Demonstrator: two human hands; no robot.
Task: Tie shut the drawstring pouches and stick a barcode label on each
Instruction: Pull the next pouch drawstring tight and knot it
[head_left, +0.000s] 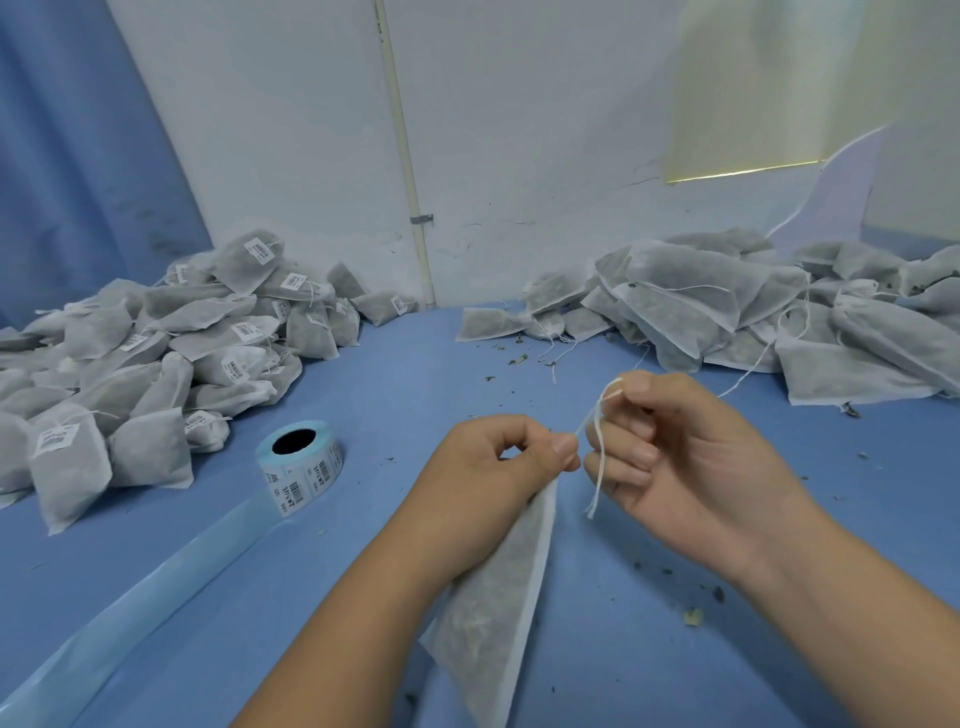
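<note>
Label roll (300, 464) lies right of labelled pouches (156, 343).

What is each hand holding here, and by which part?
The left hand pinches the pouch at its gathered neck. The right hand holds the drawstring near the neck, looped over a fingertip, ends dangling.
</note>
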